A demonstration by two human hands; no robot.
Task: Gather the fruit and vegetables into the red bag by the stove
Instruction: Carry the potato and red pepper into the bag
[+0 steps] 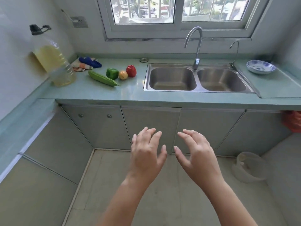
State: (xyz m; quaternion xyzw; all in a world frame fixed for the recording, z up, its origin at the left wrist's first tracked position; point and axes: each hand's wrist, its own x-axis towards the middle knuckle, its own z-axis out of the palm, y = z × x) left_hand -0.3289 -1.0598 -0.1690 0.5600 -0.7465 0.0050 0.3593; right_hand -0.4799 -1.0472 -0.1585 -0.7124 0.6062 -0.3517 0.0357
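On the counter at ten o'clock stood an oil bottle (55,62) and a cloth (86,63). Next came the produce, close together: gourd (102,78), green pepper (112,73), yellow fruit (123,75), red pepper (131,70). At six o'clock the left hand (146,154) and right hand (197,152) hovered empty, fingers spread wide. A sink (195,90) lay at one o'clock and a bowl (260,66) at two. The red bag (292,120) hung below the counter edge at three.
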